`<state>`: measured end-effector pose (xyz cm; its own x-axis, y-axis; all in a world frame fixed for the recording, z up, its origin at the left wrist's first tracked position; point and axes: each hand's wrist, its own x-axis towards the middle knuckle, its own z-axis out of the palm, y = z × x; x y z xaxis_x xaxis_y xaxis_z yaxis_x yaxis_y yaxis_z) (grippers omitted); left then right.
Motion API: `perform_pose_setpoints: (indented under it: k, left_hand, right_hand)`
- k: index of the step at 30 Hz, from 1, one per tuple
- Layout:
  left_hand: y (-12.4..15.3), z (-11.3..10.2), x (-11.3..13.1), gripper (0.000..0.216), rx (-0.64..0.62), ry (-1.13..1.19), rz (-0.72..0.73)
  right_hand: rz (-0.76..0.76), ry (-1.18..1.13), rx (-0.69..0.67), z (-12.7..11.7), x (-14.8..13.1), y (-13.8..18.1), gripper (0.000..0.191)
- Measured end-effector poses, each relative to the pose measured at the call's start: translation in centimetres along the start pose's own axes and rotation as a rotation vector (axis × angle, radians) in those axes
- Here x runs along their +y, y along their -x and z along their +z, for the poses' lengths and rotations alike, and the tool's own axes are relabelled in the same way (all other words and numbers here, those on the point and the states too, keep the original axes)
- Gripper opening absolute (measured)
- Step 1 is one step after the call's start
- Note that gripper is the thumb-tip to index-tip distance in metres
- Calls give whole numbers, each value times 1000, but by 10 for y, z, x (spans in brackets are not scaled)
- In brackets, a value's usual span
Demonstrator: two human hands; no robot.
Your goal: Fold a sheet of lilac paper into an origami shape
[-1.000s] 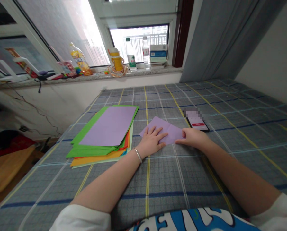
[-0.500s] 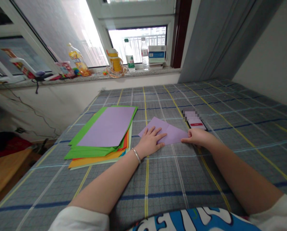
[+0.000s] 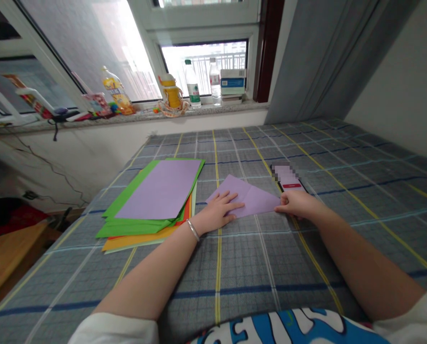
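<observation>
Backlit by window (image 3: 127, 52) (blown white), soft shadows, wide-angle edge stretch

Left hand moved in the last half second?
Yes: the left hand has shifted left, closer to the paper stack, which hasn't moved.

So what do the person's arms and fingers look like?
The left fingers and right fingers wear no gloves. The left arm has a shiny, silvery bangle at the wrist; the right arm shows none. The left sleeve and right sleeve are short, plain and white.
</observation>
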<state>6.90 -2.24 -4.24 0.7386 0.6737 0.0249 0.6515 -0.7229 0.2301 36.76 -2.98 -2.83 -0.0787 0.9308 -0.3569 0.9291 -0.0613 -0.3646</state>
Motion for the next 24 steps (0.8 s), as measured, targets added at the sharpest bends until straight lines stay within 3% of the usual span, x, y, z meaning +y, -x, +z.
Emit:
perform_pose_setpoints:
  k: [8, 15, 19, 24]
  left_hand:
    - [10, -5, 2, 48, 66, 25, 127]
    - [4, -3, 11, 34, 106, -59, 168]
    - [0, 2, 13, 28, 146, -115, 165]
    - [0, 6, 18, 25, 184, -154, 155]
  right_hand:
    - [-497, 124, 212, 3, 3, -3, 5]
    - [-867, 103, 344, 25, -28, -1, 20]
    - [-931, 153, 378, 33, -43, -2, 20]
    - [-864, 338, 431, 37, -53, 2, 16]
